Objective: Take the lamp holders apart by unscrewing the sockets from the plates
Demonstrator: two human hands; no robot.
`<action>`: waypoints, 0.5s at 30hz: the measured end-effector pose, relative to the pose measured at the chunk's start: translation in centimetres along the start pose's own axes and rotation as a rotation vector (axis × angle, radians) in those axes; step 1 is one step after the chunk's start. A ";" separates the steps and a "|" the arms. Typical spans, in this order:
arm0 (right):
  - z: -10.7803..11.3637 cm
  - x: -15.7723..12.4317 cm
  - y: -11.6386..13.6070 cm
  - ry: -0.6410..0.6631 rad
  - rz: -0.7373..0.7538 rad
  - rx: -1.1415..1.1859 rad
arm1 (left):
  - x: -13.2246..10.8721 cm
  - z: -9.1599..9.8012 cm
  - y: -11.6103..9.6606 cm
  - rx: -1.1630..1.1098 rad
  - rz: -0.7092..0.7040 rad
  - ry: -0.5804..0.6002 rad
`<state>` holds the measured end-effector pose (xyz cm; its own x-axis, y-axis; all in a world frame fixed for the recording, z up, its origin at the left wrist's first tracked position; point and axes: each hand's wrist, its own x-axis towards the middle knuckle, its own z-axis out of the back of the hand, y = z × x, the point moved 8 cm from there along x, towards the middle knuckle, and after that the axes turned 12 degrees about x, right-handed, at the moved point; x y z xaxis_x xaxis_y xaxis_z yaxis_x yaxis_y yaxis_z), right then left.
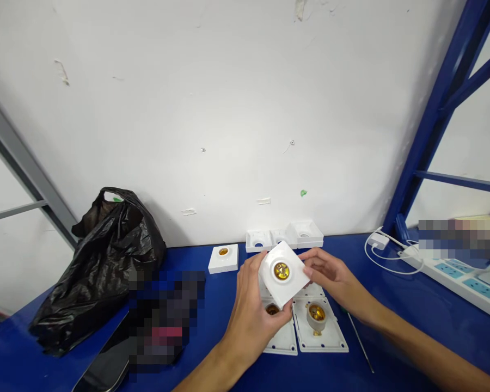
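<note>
A square white lamp holder with a brass-coloured socket in its middle is held up, tilted, over the table. My left hand grips it by its left and lower edges. My right hand pinches its right corner between thumb and fingers. Beneath lie white base plates with sockets; the front right plate carries a round holder with brass metal, and my left hand partly hides the front left plate. Behind my left hand stands an assembled lamp holder.
White covers sit along the wall. A screwdriver lies right of the plates. At left are a black plastic bag and a dark phone-like object. A white power strip and charger with cable lie at right.
</note>
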<state>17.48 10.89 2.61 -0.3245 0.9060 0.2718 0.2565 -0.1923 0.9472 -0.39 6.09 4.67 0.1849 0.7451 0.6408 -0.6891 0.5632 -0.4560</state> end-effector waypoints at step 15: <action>7.2 0.8 1.7 -0.166 -0.101 -0.961 | 0.9 1.4 2.5 -0.040 0.161 -0.141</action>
<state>24.23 13.98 3.16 -0.1535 0.9624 0.2241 -0.6396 -0.2696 0.7199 -2.89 7.64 4.97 -0.0269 0.7706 0.6367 -0.6727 0.4572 -0.5818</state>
